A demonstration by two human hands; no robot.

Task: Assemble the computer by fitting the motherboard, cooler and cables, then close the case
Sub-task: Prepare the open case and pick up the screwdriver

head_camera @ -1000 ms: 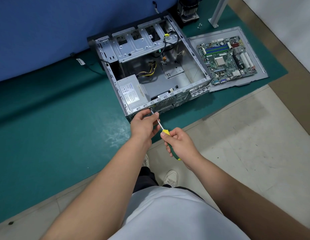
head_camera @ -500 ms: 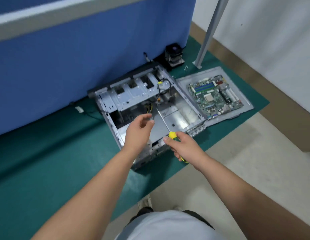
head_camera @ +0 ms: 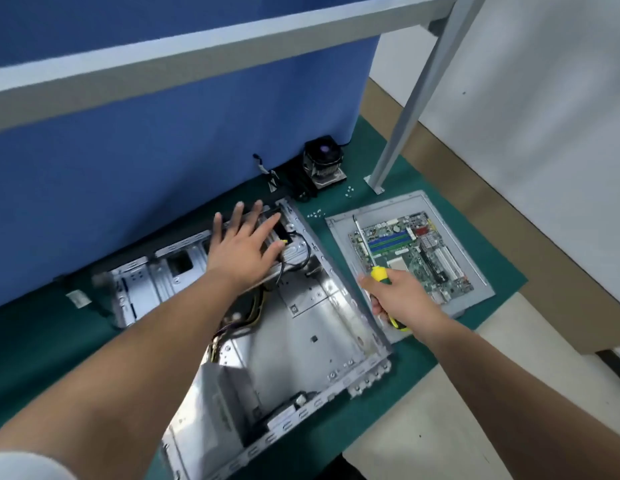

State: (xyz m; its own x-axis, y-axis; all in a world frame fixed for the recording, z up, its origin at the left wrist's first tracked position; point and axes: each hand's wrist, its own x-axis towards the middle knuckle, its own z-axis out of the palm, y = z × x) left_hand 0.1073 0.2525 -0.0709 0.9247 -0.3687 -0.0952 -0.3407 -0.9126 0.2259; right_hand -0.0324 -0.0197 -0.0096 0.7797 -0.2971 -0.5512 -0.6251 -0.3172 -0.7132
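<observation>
The open grey computer case lies on its side on the green mat, its power supply at the near left corner. My left hand is spread flat, fingers straight, over the drive bays at the case's far end. My right hand grips a yellow-and-green screwdriver whose shaft points away over the motherboard. The motherboard lies on the grey side panel right of the case. The black cooler stands beyond, by the blue partition.
Several small screws lie on the green mat between cooler and side panel. A grey metal post stands on the mat at the back right. A blue partition closes the far side. Beige floor lies to the near right.
I have leaned in over the case. My left hand left the case's rear edge, opened, and reached to the drive bays. My right hand carried the screwdriver right, toward the motherboard.
</observation>
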